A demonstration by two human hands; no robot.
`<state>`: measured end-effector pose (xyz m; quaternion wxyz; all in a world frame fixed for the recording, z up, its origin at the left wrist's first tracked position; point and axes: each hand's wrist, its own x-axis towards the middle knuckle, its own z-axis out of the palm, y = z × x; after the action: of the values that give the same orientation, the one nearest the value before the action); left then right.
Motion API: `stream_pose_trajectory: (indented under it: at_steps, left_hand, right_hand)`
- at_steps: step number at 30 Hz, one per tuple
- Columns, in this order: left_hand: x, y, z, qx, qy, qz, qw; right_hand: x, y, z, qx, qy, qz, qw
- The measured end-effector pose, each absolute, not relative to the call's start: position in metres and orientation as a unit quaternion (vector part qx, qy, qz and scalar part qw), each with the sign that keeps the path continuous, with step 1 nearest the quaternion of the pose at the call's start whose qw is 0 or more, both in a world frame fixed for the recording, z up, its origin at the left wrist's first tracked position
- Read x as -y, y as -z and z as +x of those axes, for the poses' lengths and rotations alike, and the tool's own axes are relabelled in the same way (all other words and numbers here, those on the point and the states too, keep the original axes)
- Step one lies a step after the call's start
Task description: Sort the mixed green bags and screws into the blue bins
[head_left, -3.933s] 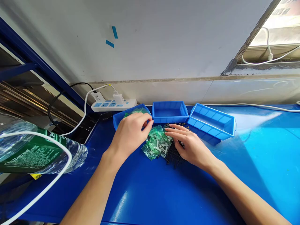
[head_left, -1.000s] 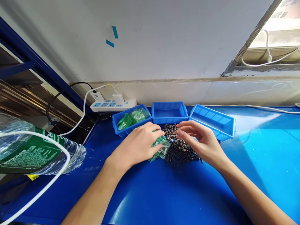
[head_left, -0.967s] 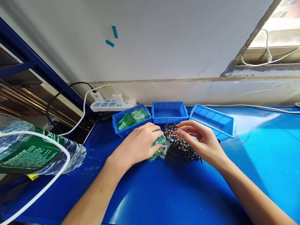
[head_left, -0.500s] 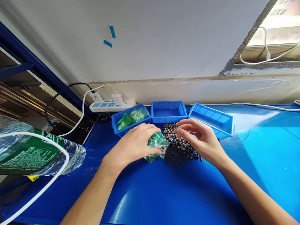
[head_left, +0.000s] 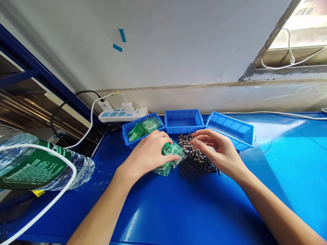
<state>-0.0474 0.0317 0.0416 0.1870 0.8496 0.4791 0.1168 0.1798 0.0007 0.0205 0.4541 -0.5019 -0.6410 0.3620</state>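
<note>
My left hand curls its fingers and thumb around small green plastic packets, beside the left edge of a screw pile. Another green packet lies under and in front of its thumb. My right hand is held over the right side of the pile, fingers loosely bent and apart from the thumb, with nothing visible in it. The pile of screws mixes silvery ones at the back with long black ones nearer me. My hands partly cover the packets and the pile.
Behind the pile stand a left blue bin with green packets, a middle blue bin and a right blue bin. A power strip, a large water bottle and a white cable are at left.
My left thumb has risen slightly, and the green packets under my left hand have shifted, with one now showing farther left. My right hand has barely moved.
</note>
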Motion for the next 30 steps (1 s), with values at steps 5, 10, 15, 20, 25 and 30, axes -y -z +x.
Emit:
stream_pose_trajectory:
  at_steps: [5, 10, 15, 20, 25, 30]
  left_hand:
    - [-0.031, -0.036, -0.043, -0.481, -0.108, 0.854, 0.168]
    - [-0.033, -0.035, -0.044, -0.473, -0.137, 0.845, 0.210]
    - [-0.032, -0.041, -0.043, -0.462, -0.200, 0.806, 0.310]
    - [-0.031, -0.044, -0.037, -0.425, -0.322, 0.740, 0.411]
    - [-0.031, -0.044, -0.033, -0.424, -0.367, 0.697, 0.447]
    - [-0.031, -0.040, -0.031, -0.425, -0.385, 0.697, 0.431]
  right_hand:
    - [-0.001, -0.021, 0.180, 0.643, -0.363, -0.502, 0.451]
    - [-0.001, -0.019, 0.181, 0.645, -0.360, -0.501, 0.451]
    - [-0.002, -0.020, 0.182, 0.651, -0.329, -0.502, 0.466]
    - [-0.001, -0.023, 0.183, 0.655, -0.384, -0.494, 0.423]
    - [0.000, -0.027, 0.183, 0.649, -0.473, -0.462, 0.377]
    - [-0.001, -0.028, 0.185, 0.623, -0.527, -0.446, 0.368]
